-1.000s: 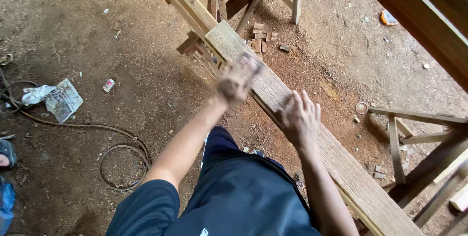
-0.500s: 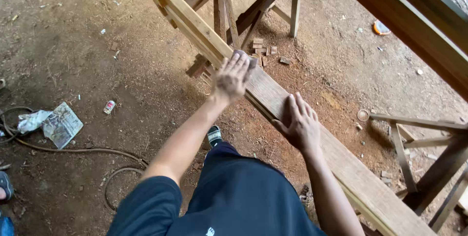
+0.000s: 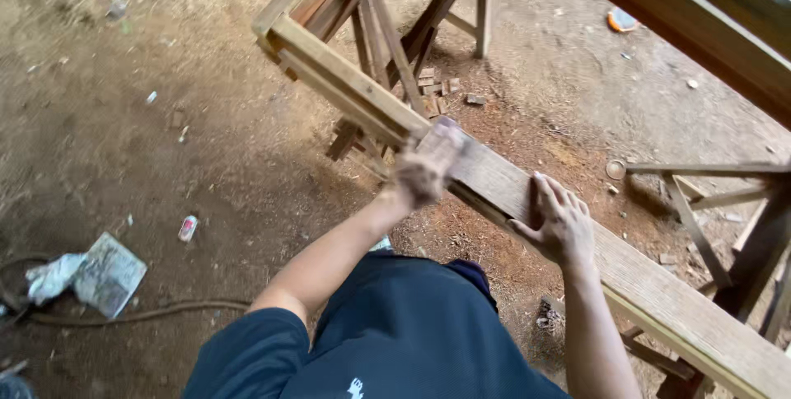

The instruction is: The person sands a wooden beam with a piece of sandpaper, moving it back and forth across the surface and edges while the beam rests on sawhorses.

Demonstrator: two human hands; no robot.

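A long wooden plank point(image 3: 659, 284) runs from the lower right up to a wooden trestle frame point(image 3: 346, 78). My left hand point(image 3: 424, 170) rests on the plank's top near its far end. It is blurred by motion, and a pale patch point(image 3: 447, 134) shows at its fingertips. Whether it holds anything cannot be made out. My right hand point(image 3: 562, 224) lies flat on the plank closer to me, fingers spread, with nothing in it. My dark trousers point(image 3: 412, 341) fill the bottom middle.
The ground is bare dirt with sawdust. A crumpled bag point(image 3: 91, 277), a cable point(image 3: 140, 314) and a small can point(image 3: 188, 228) lie at left. Wood offcuts point(image 3: 437, 90) sit under the trestle. Another trestle point(image 3: 725, 210) stands at right, a heavy beam point(image 3: 700, 28) at top right.
My left hand has slid along the plank and is blurred again. My right hand has stayed flat on the plank. The view has shifted, so the trestle end shows more fully.
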